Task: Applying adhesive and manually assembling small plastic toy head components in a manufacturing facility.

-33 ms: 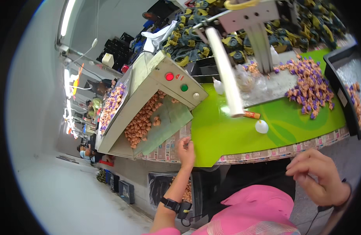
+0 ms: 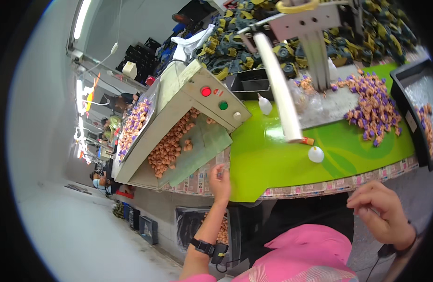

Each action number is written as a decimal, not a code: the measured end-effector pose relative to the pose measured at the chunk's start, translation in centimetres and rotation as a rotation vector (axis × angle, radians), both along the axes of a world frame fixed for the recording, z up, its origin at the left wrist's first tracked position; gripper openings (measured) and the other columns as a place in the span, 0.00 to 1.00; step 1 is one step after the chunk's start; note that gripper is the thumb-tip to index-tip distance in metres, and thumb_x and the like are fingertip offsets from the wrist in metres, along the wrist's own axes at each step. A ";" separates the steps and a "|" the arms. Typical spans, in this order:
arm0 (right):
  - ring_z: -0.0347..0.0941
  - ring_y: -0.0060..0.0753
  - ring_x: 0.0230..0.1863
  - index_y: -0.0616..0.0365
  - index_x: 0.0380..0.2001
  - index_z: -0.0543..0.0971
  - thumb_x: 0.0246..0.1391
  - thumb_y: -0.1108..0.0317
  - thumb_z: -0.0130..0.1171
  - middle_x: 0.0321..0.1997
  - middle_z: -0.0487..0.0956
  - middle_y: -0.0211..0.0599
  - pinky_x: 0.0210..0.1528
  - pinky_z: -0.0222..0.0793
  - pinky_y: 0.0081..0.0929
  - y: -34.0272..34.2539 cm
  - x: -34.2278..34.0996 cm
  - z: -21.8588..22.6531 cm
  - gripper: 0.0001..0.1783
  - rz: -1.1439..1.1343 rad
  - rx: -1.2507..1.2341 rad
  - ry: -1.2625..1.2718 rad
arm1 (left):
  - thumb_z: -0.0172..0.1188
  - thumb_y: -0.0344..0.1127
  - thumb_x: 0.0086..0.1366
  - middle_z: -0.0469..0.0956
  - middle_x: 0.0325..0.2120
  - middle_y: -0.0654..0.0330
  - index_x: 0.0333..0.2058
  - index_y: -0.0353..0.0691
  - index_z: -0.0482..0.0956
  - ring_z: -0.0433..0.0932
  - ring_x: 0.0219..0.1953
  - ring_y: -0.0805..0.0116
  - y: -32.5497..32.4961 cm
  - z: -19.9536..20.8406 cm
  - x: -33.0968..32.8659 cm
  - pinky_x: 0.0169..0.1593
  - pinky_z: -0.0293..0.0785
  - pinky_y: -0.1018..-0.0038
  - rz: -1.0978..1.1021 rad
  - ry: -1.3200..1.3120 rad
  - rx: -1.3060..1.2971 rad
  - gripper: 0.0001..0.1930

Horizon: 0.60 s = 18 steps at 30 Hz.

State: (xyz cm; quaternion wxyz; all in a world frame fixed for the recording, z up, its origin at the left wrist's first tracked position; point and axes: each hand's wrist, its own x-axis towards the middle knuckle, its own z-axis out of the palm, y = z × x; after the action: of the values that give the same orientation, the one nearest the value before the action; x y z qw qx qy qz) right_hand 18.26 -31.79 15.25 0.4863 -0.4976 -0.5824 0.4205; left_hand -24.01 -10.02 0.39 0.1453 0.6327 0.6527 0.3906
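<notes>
My left hand (image 2: 220, 183) is at the front edge of the worktable, beside the machine's glass chute. Its fingers are curled in toward the thumb, and anything inside them is hidden. My right hand (image 2: 382, 211) hovers past the table's front edge at the right, fingers bent and thumb apart, with nothing visible in it. Nearest on the green tabletop (image 2: 254, 164) are a white rounded bottle (image 2: 315, 154) and an orange tube (image 2: 307, 141). Small peach-coloured pieces (image 2: 167, 152) are heaped inside the beige machine (image 2: 188, 89).
A white lamp bar (image 2: 283, 89) hangs over the table. Behind it stands a white squeeze bottle (image 2: 265, 104). Peach-and-purple figures (image 2: 374, 105) lie at the right, beside a black tray (image 2: 406, 89). Yellow-and-dark toy parts (image 2: 235, 42) fill the back. Below the table sits a lined bin (image 2: 188, 225).
The view has shifted slightly, leaving more of the squeeze bottle beside the lamp bar in sight. Both hands keep nearly the same pose and place.
</notes>
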 end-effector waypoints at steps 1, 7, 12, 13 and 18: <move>0.72 0.26 0.33 0.63 0.36 0.79 0.49 0.82 0.53 0.39 0.77 0.40 0.36 0.66 0.19 -0.7 -0.5 -1.3 0.11 -0.070 -0.066 0.058 | 0.59 0.30 0.60 0.73 0.47 0.54 0.43 0.39 0.77 0.74 0.45 0.66 1.3 -0.4 -1.8 0.46 0.71 0.73 -0.072 -0.064 0.056 0.12; 0.69 0.20 0.34 0.65 0.35 0.78 0.50 0.81 0.53 0.39 0.74 0.34 0.38 0.64 0.16 -3.9 -2.1 -5.8 0.09 -0.447 -0.255 0.079 | 0.64 0.35 0.54 0.65 0.53 0.45 0.50 0.35 0.71 0.66 0.53 0.45 9.3 2.6 -6.9 0.58 0.62 0.58 -0.049 0.427 0.400 0.25; 0.68 0.15 0.30 0.64 0.34 0.78 0.50 0.80 0.54 0.33 0.72 0.26 0.33 0.65 0.16 -1.8 -4.6 -6.0 0.07 -0.411 -0.466 0.088 | 0.67 0.40 0.51 0.64 0.54 0.43 0.53 0.36 0.69 0.64 0.55 0.41 18.1 2.5 -8.6 0.58 0.60 0.52 -0.103 0.501 0.389 0.31; 0.70 0.15 0.31 0.64 0.34 0.79 0.50 0.80 0.54 0.34 0.73 0.27 0.33 0.66 0.16 -1.5 -4.7 -6.2 0.08 -0.402 -0.486 0.094 | 0.67 0.43 0.51 0.66 0.53 0.43 0.53 0.37 0.70 0.65 0.55 0.43 20.4 3.0 -8.2 0.57 0.62 0.53 -0.164 0.519 0.421 0.31; 0.72 0.16 0.32 0.64 0.35 0.79 0.50 0.81 0.55 0.32 0.77 0.28 0.34 0.68 0.15 -0.4 -5.2 -7.2 0.08 -0.410 -0.509 0.103 | 0.63 0.45 0.56 0.72 0.52 0.46 0.54 0.35 0.69 0.72 0.54 0.53 28.1 2.2 -4.2 0.53 0.70 0.61 -0.184 0.274 0.161 0.30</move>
State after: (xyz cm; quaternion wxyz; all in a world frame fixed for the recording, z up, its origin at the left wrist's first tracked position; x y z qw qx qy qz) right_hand 13.08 -32.19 8.05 0.4495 -0.6880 -0.3211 0.4707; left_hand -28.20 18.11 2.60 0.0390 0.7466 0.5725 0.3368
